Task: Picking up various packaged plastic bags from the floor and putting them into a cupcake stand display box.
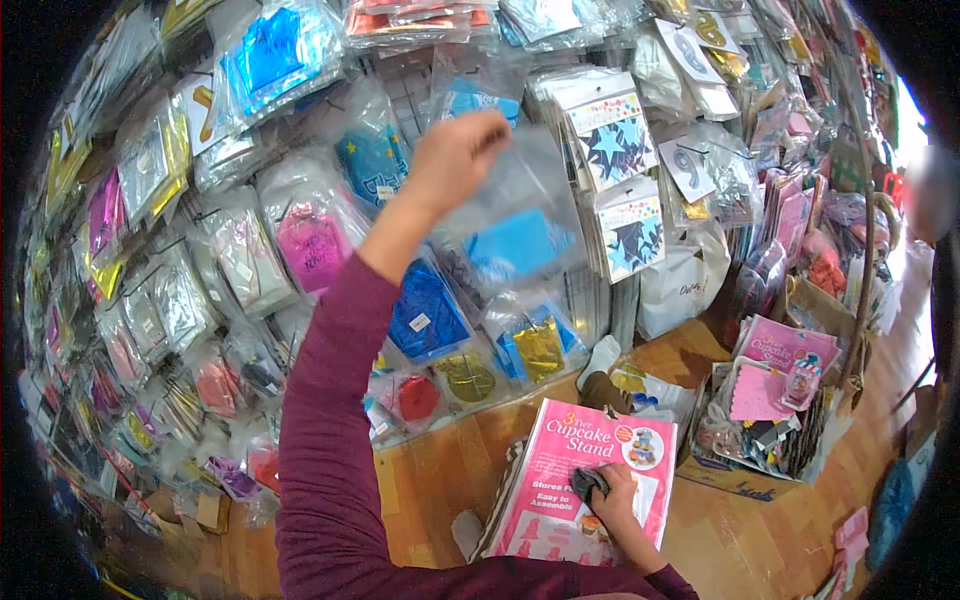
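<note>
My left hand (461, 157) is raised in front of the hanging display, its fingers curled at the upper part of a clear plastic bag (517, 180) that holds a folded light-blue item (517, 244). Its fingertips are blurred. My right hand (616, 495) grips a crumpled dark grey cloth (590, 486) over a pink cupcake stand package (551, 457), which lies low before me. Packs with blue stars (615, 142) hang to the right of the raised hand. Below the clear bag hang a dark blue foil pack (426, 307) and a bag with gold foil (540, 349).
Many bagged foil items (311, 244) cover the display wall. A cardboard box (739, 480) with more pink packages and mixed goods stands on the wooden floor (420, 517) at right. A white bag (686, 285) hangs behind it. My feet show near the pink package.
</note>
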Motion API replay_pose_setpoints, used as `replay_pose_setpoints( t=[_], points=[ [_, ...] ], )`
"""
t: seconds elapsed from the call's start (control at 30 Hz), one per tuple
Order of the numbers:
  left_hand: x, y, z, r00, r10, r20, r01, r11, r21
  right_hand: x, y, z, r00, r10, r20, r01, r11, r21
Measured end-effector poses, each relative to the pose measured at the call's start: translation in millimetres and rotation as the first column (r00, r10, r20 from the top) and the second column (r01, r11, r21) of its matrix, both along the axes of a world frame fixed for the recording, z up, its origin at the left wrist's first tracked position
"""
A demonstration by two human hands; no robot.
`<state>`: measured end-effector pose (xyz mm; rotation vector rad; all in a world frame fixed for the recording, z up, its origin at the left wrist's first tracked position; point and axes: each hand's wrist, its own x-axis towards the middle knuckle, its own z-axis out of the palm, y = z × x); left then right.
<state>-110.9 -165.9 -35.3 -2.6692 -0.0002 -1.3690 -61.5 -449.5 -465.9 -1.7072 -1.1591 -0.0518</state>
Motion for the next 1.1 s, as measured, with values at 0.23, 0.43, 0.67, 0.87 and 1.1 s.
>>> replay_pose_setpoints(
  t=[0.23, 0.43, 0.67, 0.87, 1.1],
  points=[
    [36.8, 66.2, 84.6, 0.992, 0.072, 0.1, -0.069, 0.997, -0.028, 9.7, -2.1, -9.5, 0.994, 0.053, -0.1, -0.054, 0.999, -0.002],
    [50.0, 96.0, 94.1, 0.972, 0.175, 0.156, -0.18, 0.984, 0.013, 18.7, -0.9, -15.8, 0.991, 0.058, -0.122, -0.06, 0.998, -0.013],
    [62.9, 104.5, 99.3, 0.957, 0.2, 0.211, -0.21, 0.977, 0.024, 18.2, 1.9, -11.8, 0.995, 0.047, -0.091, -0.048, 0.999, -0.009],
    [72.4, 101.6, 96.3, 0.913, 0.307, 0.268, -0.351, 0.927, 0.131, 17.5, 1.7, -7.4, 0.998, 0.029, -0.062, -0.029, 0.999, -0.012],
    [60.8, 103.1, 95.0, 0.83, 0.461, 0.316, -0.531, 0.826, 0.191, 19.0, 1.6, -10.7, 0.997, 0.03, -0.068, -0.033, 0.999, -0.038]
  ],
)
